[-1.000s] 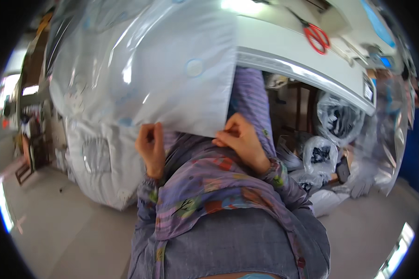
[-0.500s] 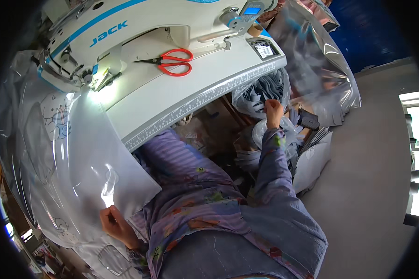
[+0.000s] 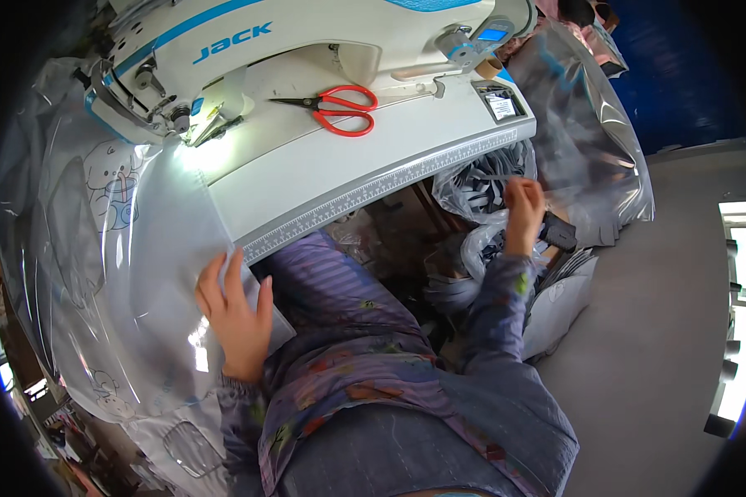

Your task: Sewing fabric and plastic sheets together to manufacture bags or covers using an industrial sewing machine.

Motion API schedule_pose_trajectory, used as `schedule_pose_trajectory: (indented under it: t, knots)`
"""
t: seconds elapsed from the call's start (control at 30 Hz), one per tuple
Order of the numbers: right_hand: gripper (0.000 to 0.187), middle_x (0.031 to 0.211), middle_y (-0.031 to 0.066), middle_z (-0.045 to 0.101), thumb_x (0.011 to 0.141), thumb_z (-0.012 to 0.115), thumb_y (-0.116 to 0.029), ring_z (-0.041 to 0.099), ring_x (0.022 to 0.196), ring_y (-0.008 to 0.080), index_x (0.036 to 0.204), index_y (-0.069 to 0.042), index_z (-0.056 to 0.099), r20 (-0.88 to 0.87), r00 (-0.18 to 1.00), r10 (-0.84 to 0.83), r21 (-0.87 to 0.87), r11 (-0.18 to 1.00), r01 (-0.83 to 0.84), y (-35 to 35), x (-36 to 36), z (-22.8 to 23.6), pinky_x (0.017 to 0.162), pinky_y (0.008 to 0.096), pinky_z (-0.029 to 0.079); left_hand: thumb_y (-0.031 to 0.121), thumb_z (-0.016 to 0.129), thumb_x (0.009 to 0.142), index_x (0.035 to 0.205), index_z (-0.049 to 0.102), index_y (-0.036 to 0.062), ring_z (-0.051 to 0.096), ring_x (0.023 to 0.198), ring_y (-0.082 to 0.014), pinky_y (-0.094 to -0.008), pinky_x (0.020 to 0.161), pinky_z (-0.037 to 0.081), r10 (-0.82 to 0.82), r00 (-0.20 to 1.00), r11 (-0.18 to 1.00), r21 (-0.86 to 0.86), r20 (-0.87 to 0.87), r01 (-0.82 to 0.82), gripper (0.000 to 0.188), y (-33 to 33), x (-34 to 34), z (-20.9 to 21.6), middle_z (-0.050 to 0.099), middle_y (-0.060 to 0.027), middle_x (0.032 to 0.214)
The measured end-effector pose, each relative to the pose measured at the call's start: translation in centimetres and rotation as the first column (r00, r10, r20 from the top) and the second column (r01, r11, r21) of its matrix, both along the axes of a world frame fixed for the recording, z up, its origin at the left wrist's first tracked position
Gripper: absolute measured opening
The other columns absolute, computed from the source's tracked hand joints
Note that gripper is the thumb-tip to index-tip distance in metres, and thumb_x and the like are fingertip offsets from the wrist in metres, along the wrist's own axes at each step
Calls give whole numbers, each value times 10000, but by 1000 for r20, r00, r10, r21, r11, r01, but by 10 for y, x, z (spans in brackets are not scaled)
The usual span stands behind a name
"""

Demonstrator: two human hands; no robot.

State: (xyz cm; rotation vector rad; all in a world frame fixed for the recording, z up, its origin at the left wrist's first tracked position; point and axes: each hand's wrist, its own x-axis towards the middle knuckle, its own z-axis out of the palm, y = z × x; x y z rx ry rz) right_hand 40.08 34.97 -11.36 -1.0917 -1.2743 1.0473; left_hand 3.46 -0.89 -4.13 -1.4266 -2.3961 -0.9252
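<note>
— Grey floor [image 3: 638, 331] fills the lower right of the frame; what sits nearest?

— Left hand [image 3: 234, 311], lower left, fingers spread wide and flat on a clear plastic sheet [image 3: 124, 273] by the white table [image 3: 323, 178] edge.

— And the other?

— Right hand [image 3: 524, 211], centre right, fingers pinched narrow on something in a plastic bag [image 3: 477, 186] of dark strips under the table; I cannot tell what exactly.

— Further up?

— Red scissors [image 3: 340, 108] lie on the table; behind them, the white sewing machine [image 3: 307, 33], upper centre.

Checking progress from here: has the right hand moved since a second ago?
Yes. The right hand let go of the clear plastic sheet and moved right, past the end of the white sewing table, into the bag of dark strips.
</note>
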Motion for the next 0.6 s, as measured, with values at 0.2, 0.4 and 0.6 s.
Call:
schedule_pose_trajectory:
  t: [0.2,0.4,0.6]
  knots:
    - [50,867,43,660,974,645,-15,654,800,121,934,-34,620,-152,986,66,133,990,-45,-32,-3,121,737,249,534,130,768,856,1363,613,104,563,1076,-336,-421,885,481,83,988,982,-157,-128,-103,531,1,-21,-5,570,-125,1174]
    - [45,992,91,702,1011,585,-27,700,972,189,999,-18,628,-433,816,384,103,920,-379,-61,-144,110,970,337,562,103,694,925,1131,719,71,601,725,-333,-404,645,493,-5,927,999,-35,374,20,210,-25,-52,42,597,-123,859]
    - [168,1094,22,632,984,623,-190,537,1134,137,1121,-93,641,-490,294,821,-163,245,-956,-291,-410,62,946,302,445,40,683,776,881,667,45,636,797,-293,-398,654,526,91,982,991,-79,-163,-105,107,13,-86,133,579,-102,838]
